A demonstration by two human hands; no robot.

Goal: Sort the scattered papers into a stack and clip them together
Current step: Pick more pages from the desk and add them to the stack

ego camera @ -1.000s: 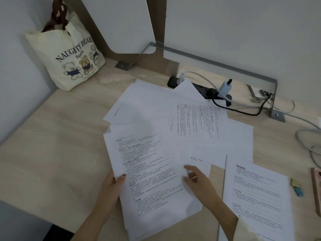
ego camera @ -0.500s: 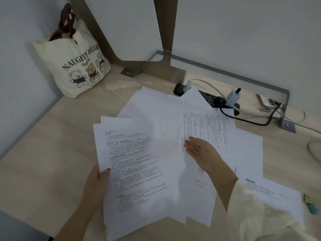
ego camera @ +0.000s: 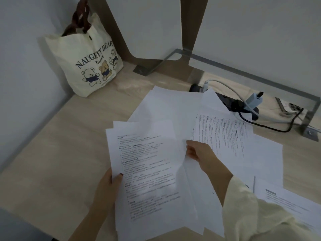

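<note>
So here's what we've got: a light wood desk [ego camera: 52, 153] with papers all over the middle of it. The left hand [ego camera: 107, 186] grips a bunch of papers [ego camera: 151, 180] by its left edge, with the thumb on top of the printed front page and the other fingers hidden underneath. The bunch isn't squared up, and we can see sheet edges fanning out at the top and along the bottom right.

The right hand [ego camera: 199, 152] comes out of a cream sleeve [ego camera: 251, 214], and its fingertips meet the right edge of the top page. We honestly can't tell if it's pinching a sheet there or just lying against it, since the paper hides the fingertips.

Loose on the desk behind and to the right of the bunch:
- a printed sheet [ego camera: 224, 134] turned sideways
- a few blank sheets [ego camera: 170, 105] spread toward the back
- another printed page [ego camera: 286, 200] at the bottom right, partly behind the sleeve

Other stuff: a cream tote bag [ego camera: 86, 66] with cartoon bears leans in the back left corner. A black power strip [ego camera: 227, 101] has one end tucked under a blank sheet's corner, with a pale blue charger [ego camera: 254, 100] plugged in. A black cable [ego camera: 271, 127] loops over the desk, and a phone [ego camera: 291, 107] lies by the metal bracket [ego camera: 243, 73] along the wall.
</note>
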